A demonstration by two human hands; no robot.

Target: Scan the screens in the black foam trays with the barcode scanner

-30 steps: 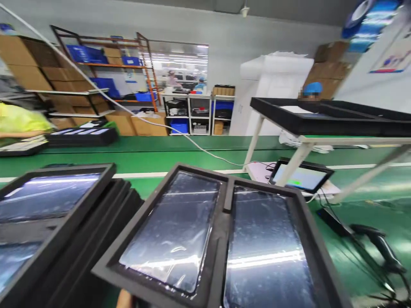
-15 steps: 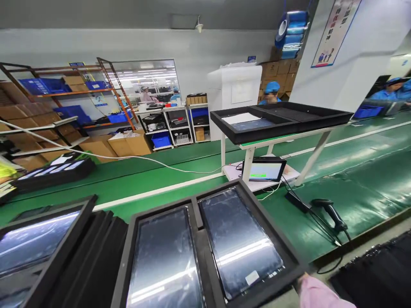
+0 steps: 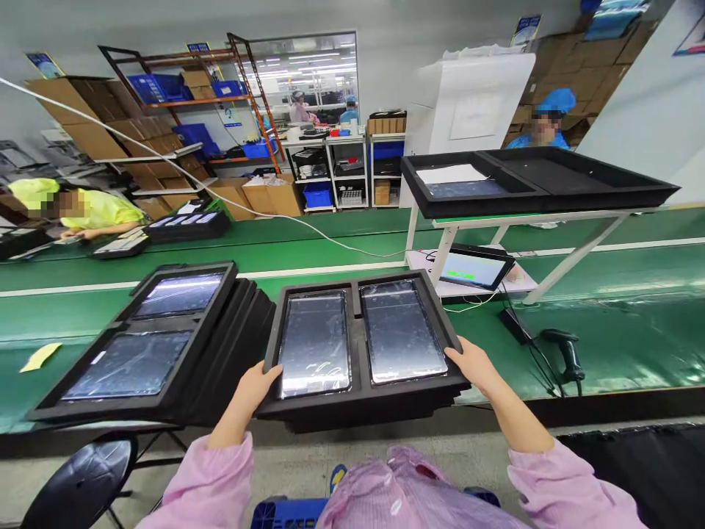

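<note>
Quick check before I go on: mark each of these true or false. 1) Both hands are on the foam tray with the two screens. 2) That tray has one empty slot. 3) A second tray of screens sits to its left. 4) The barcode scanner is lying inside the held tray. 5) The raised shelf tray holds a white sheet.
1) True: the left hand and right hand grip the near corners of the foam tray.
2) False: both slots hold a screen.
3) True: the second tray sits to the left, with screens in it.
4) False: the barcode scanner stands on the green belt, right of the tray.
5) True: a white sheet lies in the raised shelf tray.
</note>
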